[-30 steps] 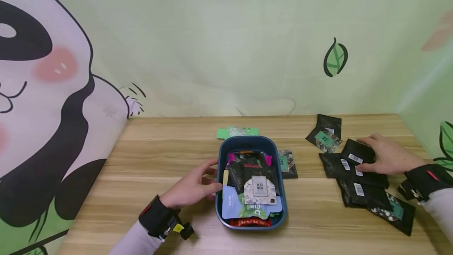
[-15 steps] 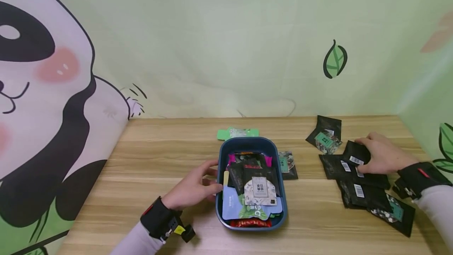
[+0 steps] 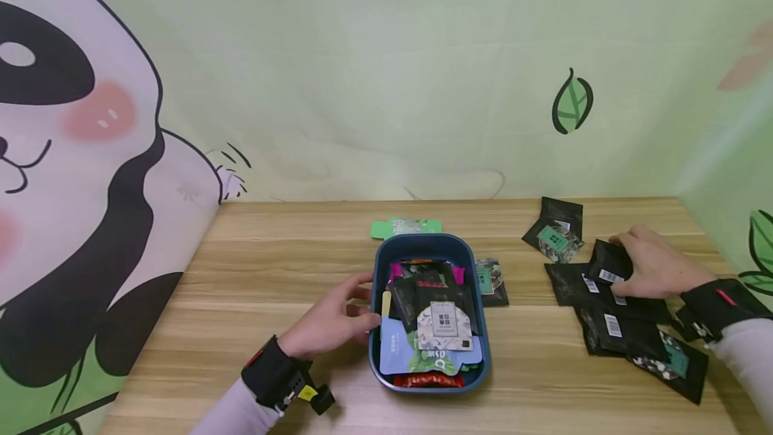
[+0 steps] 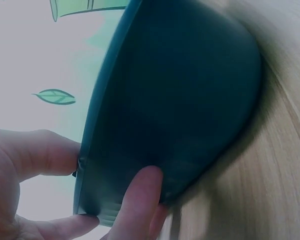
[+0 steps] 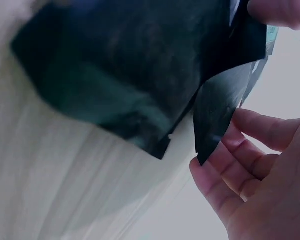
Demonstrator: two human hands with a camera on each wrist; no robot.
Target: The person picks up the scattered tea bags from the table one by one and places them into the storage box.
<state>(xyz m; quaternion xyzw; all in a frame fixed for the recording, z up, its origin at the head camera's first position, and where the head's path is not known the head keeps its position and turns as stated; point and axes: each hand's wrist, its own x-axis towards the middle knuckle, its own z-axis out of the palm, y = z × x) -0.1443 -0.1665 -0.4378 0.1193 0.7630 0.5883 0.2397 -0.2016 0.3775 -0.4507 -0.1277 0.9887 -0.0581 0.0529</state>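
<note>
My left hand (image 3: 332, 317) rests its fingertips and thumb against the left rim and outer wall of a dark blue tub (image 3: 377, 354), also seen from the side in the left wrist view. Inside the tub lie a black sachet with a white floral label (image 3: 443, 327), a light blue packet (image 3: 395, 348) and a red-wrapped piece (image 3: 429, 379). At the right, my right hand (image 3: 658, 260) pinches a small black sachet (image 3: 610, 262) between thumb and fingers, over a spread of other black sachets (image 3: 622, 331). In the right wrist view the sachet's edge (image 5: 220, 100) bends at my fingertips.
Behind the tub lies a flat green carton (image 3: 404, 225). A sachet with a green label (image 3: 492, 280) sits partly hidden by the tub's right side. Two more black sachets (image 3: 555, 220) overlap near the back edge, before a printed cloth backdrop (image 3: 362, 119).
My right hand has drawn slightly left with the small black sachet, whose near edge now tips up a little. My left hand and the tub stay in place.
</note>
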